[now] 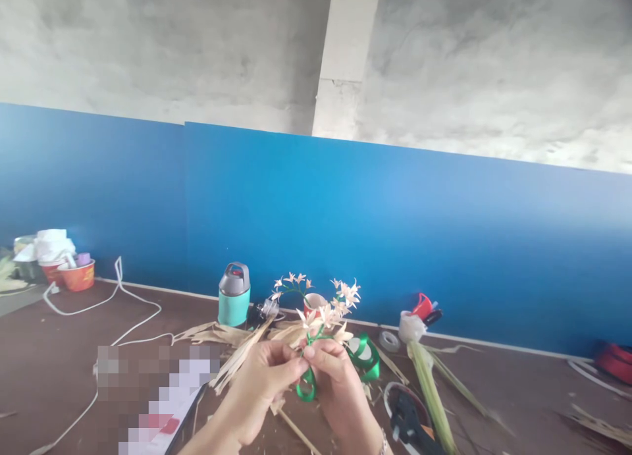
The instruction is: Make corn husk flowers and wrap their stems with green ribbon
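A spray of artificial flowers (pixel 326 318), pale cream petals on green-wrapped stems, stands upright above my fingertips. My right hand (pixel 336 376) is closed in a pinch on its stem. Close against it, my left hand (pixel 269 382) pinches with thumb and forefinger at the stem's lower end, where a green ribbon (pixel 307 390) hangs in a loop between the hands. The fingertips hide the exact spot where ribbon and stem meet. Behind my right hand sits a roll of green ribbon (pixel 370 359).
Dry corn husks (pixel 222 334) lie behind my hands. A turquoise flask (pixel 234 303) stands by the blue partition (pixel 345 224). To the right are a black-handled tool (pixel 412 421), husk stalks (pixel 429 389) and a tape roll (pixel 390 340). A white cable (pixel 143 320) crosses the left side.
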`<act>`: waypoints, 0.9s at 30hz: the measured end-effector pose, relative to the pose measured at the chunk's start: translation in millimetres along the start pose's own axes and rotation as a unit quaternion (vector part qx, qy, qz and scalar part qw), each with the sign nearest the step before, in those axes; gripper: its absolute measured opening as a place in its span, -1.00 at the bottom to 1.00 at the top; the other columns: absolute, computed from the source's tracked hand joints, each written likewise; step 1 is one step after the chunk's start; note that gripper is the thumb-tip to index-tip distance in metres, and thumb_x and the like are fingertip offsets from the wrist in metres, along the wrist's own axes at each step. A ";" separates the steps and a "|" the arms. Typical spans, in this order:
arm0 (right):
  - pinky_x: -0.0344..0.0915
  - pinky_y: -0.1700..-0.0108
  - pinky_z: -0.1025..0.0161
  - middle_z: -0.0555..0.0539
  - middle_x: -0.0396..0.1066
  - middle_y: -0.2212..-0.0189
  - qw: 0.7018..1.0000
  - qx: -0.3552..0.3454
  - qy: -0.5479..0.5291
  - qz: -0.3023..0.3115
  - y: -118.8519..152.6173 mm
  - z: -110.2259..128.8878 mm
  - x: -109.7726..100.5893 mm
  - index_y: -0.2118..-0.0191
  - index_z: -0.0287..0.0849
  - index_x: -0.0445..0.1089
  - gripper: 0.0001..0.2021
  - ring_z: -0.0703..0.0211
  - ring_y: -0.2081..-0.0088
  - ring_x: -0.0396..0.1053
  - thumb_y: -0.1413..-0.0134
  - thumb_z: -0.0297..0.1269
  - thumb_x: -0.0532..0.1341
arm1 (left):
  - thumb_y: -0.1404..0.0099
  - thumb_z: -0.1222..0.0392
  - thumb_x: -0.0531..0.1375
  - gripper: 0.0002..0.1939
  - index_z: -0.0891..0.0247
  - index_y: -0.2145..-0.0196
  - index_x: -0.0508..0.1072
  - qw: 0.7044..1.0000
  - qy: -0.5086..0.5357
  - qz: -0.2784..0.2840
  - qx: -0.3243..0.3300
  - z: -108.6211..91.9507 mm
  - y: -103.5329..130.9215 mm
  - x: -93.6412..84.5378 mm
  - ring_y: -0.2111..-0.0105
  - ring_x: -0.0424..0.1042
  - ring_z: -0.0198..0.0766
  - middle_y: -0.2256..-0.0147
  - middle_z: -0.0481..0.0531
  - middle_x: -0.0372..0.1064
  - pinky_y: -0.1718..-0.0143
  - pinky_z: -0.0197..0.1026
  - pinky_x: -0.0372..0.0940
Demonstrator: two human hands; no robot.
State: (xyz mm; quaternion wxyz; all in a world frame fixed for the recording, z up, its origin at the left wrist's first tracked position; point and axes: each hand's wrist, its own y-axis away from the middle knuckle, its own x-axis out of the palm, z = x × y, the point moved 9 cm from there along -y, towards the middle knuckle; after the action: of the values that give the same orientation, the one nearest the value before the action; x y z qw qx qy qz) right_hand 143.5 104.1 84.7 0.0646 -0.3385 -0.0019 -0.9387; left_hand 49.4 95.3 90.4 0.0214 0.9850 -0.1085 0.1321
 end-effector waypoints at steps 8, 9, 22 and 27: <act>0.33 0.24 0.18 -0.07 0.46 0.49 0.993 -0.066 0.073 -0.072 4.6 11.0 -3.5 0.60 -0.14 0.51 -0.91 0.06 0.36 0.39 0.37 -0.34 0.41 | -0.12 0.18 0.19 -0.82 0.23 0.57 0.52 0.909 -0.302 -0.122 0.260 -38.7 14.6 -9.7 0.56 0.34 -0.25 0.59 0.00 0.41 0.50 -0.27 0.18; 0.33 0.23 0.18 -0.07 0.47 0.48 0.992 -0.074 0.075 -0.071 5.9 14.3 -0.9 0.59 -0.12 0.51 -0.93 0.05 0.36 0.39 0.35 -0.34 0.40 | -0.12 0.19 0.18 -0.83 0.22 0.55 0.53 0.903 -0.309 -0.126 0.272 -39.7 15.8 -9.4 0.55 0.36 -0.23 0.58 0.00 0.43 0.48 -0.26 0.21; 0.30 0.24 0.18 -0.07 0.47 0.50 0.987 -0.088 0.124 -0.049 8.8 13.9 4.4 0.55 -0.11 0.54 -0.94 0.04 0.38 0.36 0.18 -0.31 0.30 | 0.04 0.12 0.27 -0.85 0.27 0.54 0.51 0.976 -0.117 -0.125 0.135 -23.3 3.4 -14.7 0.68 0.17 -0.35 0.74 -0.14 0.22 0.63 -0.32 0.08; 0.27 0.18 0.24 -0.04 0.48 0.43 0.983 -0.082 0.159 -0.036 4.5 17.1 4.6 0.43 -0.12 0.54 -0.91 0.10 0.31 0.37 0.13 -0.27 0.32 | 0.03 0.12 0.29 -0.80 0.29 0.65 0.44 0.976 -0.112 -0.132 0.134 -26.2 0.2 -23.9 0.67 0.11 -0.42 0.72 -0.15 0.19 0.62 -0.36 0.02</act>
State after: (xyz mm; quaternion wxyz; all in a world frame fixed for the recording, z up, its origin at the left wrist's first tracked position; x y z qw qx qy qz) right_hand 151.3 99.8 100.6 0.0022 -0.1886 0.0731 -0.9793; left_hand 20.2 102.0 109.3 -0.1060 0.9931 0.0397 0.0302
